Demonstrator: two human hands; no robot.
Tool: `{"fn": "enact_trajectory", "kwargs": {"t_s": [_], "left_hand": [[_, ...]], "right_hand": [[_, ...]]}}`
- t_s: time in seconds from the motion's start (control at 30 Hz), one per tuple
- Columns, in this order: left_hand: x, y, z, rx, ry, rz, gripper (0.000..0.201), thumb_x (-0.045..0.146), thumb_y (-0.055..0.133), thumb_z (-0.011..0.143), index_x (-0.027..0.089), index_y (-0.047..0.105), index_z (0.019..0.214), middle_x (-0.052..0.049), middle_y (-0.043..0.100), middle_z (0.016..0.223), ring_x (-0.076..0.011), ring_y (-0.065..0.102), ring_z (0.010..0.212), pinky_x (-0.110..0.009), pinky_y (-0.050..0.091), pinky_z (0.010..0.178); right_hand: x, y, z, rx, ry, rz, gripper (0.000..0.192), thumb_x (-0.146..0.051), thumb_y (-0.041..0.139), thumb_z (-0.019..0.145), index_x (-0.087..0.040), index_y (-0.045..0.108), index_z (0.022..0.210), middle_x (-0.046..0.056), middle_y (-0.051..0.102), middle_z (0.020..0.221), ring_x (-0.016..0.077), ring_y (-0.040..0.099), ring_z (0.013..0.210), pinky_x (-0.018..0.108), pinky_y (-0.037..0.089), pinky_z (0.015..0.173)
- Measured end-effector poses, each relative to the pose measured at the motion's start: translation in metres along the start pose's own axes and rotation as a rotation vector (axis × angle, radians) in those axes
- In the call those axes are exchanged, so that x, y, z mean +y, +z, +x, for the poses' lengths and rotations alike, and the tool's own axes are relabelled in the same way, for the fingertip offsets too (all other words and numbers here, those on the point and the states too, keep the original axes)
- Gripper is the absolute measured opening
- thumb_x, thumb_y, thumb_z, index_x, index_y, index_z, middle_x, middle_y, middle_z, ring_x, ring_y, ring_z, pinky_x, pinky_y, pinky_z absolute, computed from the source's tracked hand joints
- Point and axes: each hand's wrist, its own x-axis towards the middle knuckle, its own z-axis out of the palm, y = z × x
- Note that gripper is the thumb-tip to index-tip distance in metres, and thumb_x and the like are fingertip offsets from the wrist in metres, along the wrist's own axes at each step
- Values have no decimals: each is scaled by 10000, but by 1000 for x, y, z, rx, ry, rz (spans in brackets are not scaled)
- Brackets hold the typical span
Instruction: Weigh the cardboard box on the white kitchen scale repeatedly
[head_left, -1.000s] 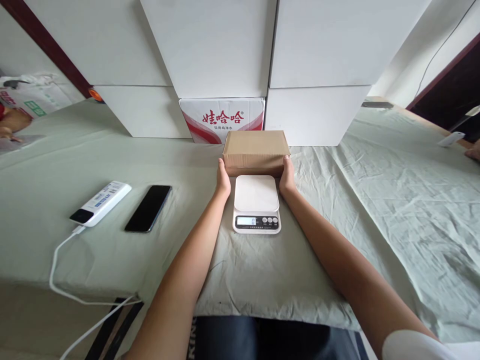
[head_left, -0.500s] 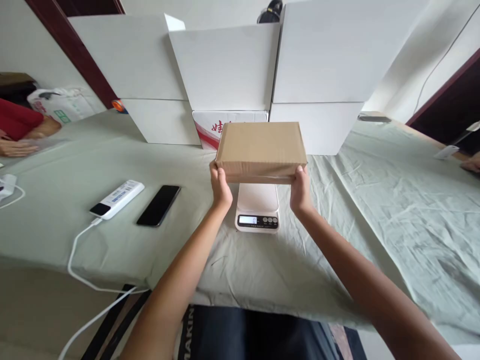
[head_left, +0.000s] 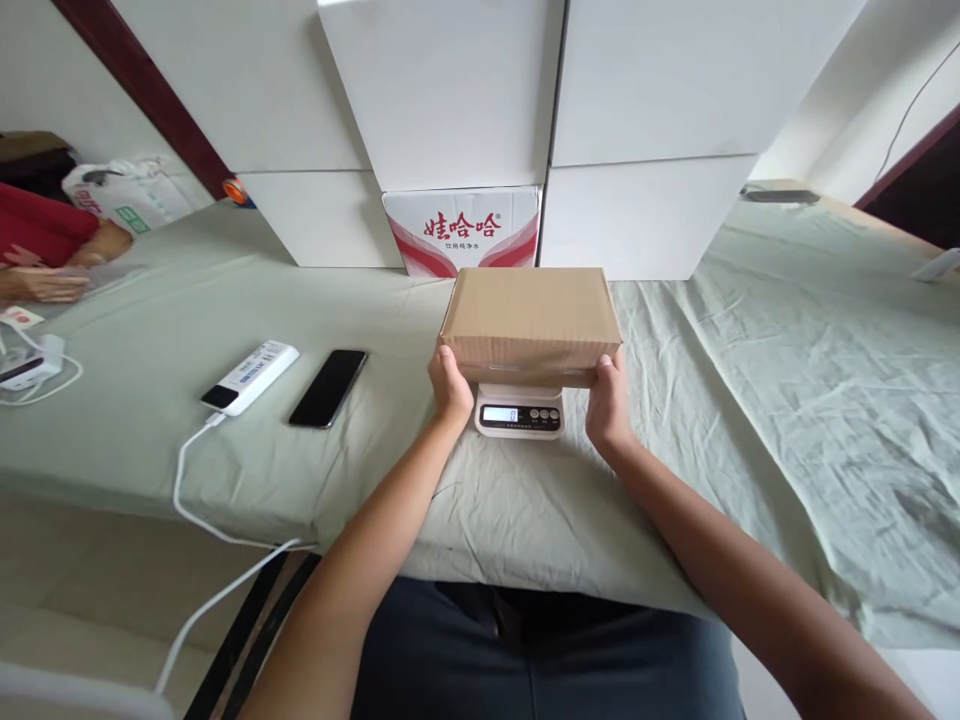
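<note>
Both hands [head_left: 450, 385] grip a plain rectangular cardboard box [head_left: 531, 322] over a scale [head_left: 519, 412].

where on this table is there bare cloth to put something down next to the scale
The widest bare patch is the green cloth right of the scale and right hand, up to the white boxes. A narrower strip lies between the left hand and the black phone. Further left it is crowded: power bank, its cable, another person's hand.
</note>
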Motion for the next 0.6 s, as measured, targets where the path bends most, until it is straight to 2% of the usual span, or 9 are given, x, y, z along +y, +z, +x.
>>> {"fn": "enact_trajectory", "kwargs": {"t_s": [0.27,0.43,0.6], "left_hand": [[-2,0,-4,6,-56,5,902,1021,341,996,229,772,970,-189,858,1116,-400,753,1465,-533,592,1292],[1,-1,-5,3,-37,26,903,1024,338,993,227,755,932,-190,849,1075,-402,796,1368,-537,628,1235],[1,-2,-6,5,-27,37,887,995,328,1022,226,764,952,-186,853,1089,-392,793,1384,-512,633,1228]], "right_hand": [[-5,2,1,4,-17,7,672,-781,615,1015,-325,742,1492,66,760,1548,373,619,1593,597,433,1436],[-4,1,1,13,-31,10,669,-780,659,991,-318,758,1466,68,762,1554,387,607,1604,612,410,1447],[-4,0,3,12,-39,-13,671,-799,641,993,-325,763,1452,73,771,1523,388,620,1585,614,424,1436]]}}
